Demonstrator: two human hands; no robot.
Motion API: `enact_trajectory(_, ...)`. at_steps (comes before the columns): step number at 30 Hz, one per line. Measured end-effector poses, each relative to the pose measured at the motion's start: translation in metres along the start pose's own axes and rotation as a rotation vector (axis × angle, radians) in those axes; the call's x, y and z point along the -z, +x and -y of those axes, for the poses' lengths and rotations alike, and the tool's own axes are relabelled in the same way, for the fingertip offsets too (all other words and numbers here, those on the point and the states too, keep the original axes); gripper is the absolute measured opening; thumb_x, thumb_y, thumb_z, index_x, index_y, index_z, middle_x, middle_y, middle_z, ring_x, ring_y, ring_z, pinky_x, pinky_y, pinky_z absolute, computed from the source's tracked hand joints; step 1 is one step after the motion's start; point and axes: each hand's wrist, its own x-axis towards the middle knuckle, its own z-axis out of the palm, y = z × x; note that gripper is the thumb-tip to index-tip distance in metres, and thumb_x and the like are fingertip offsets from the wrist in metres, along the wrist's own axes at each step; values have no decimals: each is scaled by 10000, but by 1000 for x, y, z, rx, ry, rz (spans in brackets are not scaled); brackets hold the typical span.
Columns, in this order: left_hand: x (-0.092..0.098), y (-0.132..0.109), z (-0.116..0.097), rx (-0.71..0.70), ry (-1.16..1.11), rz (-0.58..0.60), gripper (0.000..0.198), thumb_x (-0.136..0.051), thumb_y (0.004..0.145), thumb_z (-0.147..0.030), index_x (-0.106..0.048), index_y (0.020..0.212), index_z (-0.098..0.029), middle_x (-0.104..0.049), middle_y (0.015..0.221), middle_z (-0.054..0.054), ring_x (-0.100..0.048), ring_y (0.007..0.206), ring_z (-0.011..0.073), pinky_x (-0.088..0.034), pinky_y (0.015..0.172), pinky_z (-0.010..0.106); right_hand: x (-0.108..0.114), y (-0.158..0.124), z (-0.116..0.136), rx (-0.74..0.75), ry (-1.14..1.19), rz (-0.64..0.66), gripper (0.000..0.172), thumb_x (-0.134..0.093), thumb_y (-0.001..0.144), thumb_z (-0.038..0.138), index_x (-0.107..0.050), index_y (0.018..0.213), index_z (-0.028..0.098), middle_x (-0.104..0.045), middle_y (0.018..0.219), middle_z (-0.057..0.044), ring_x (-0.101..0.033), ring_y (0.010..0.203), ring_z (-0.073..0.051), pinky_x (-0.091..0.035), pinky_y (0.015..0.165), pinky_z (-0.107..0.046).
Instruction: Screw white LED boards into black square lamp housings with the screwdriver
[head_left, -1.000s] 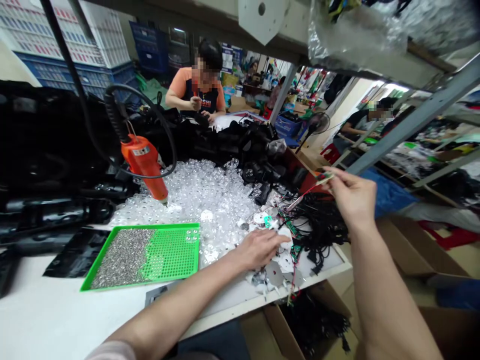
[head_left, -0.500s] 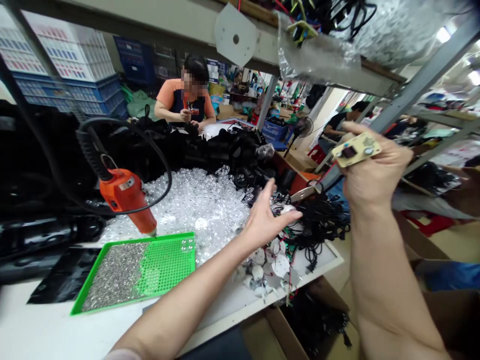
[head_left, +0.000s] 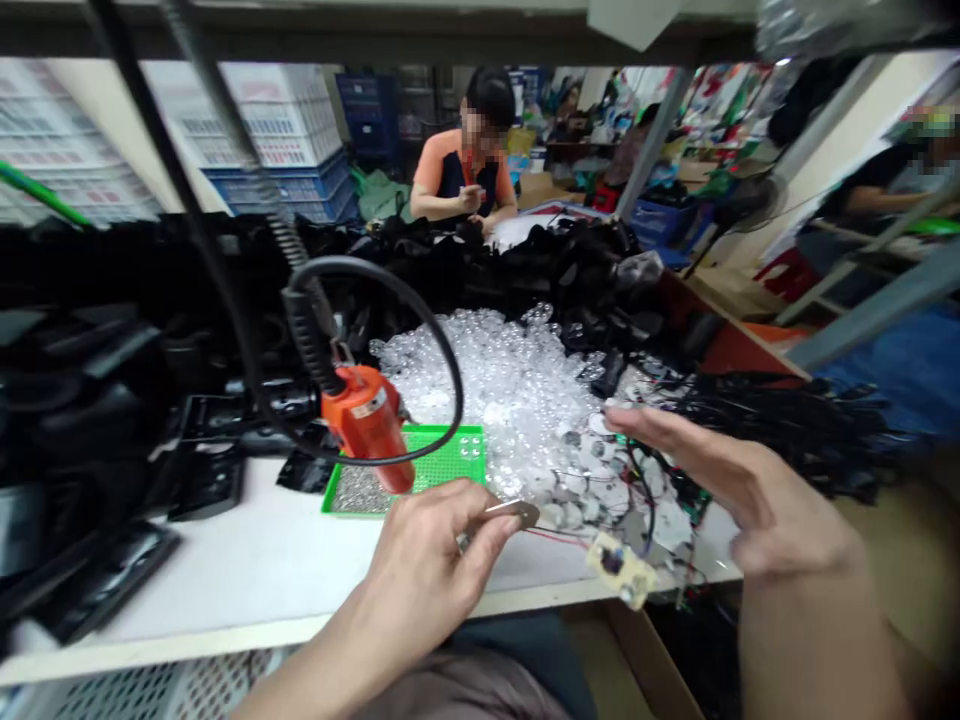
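My left hand point(head_left: 442, 545) pinches a round metal disc point(head_left: 519, 514) between thumb and fingers, above the table's front edge. Red and black wires run from the disc to a small cream circuit board point(head_left: 621, 568), which hangs to the right. My right hand point(head_left: 757, 490) is open, fingers stretched toward the left, over the right part of the table, holding nothing. Below its fingertips lies a heap of discs and wires point(head_left: 577, 512). Behind my left hand, an orange electric screwdriver point(head_left: 369, 425) hangs over a green tray point(head_left: 450, 470) of small screws.
Clear plastic parts point(head_left: 480, 370) are piled mid-table. Black housings point(head_left: 217, 470) lie at the left, black cables point(head_left: 787, 420) at the right. A person point(head_left: 469, 170) sits across the table. A shelf beam point(head_left: 375, 35) crosses above.
The view has turned, shifting the scene. My left hand now holds the disc and is nearer the front edge. The circuit board has left my right hand and hangs by wires; that hand has opened and lowered.
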Motion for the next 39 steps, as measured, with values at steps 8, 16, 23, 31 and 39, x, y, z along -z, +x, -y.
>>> enact_trajectory(8,-10,-34,65,313,-301,-105,291,-522,882,-417,-662,1022,-204,-678,768,12,-598,684,170,-470,627,249,-216,22,-7,-227,175,-135,949,-643,797,220,-37,1518,336,-710,870,-9,-702,721,-183,-603,652,-319)
enact_trajectory(16,-32,-91,134,423,-219,-117,438,-434,927,-482,-546,1256,-217,-692,893,49,-627,762,201,-513,720,329,-238,-17,-24,266,-568,-278,712,-559,811,14,-400,1435,320,-692,700,-27,-630,563,-198,-512,526,-334)
enact_trajectory(23,-45,-81,184,53,132,-118,717,-767,711,-432,-449,1323,-239,-586,1273,115,-529,1181,308,-424,989,493,-250,2,-45,321,-865,-357,230,-675,788,76,-667,980,202,-633,628,-2,-578,650,-163,-437,680,-341)
enact_trajectory(31,-53,-77,189,43,134,-119,668,-790,693,-340,-458,1267,-253,-624,1194,77,-550,1129,295,-417,958,472,-266,-5,-48,261,-1020,-214,183,-576,865,92,-656,1025,130,-574,640,-19,-457,672,-162,-350,750,-362)
enact_trajectory(39,-45,-77,184,110,84,-60,415,-555,872,-286,-474,1278,-250,-603,1216,71,-495,1192,260,-344,1019,468,-273,-14,-41,35,-999,-96,273,-491,897,103,-624,1131,147,-583,719,-43,-460,726,-196,-340,787,-387)
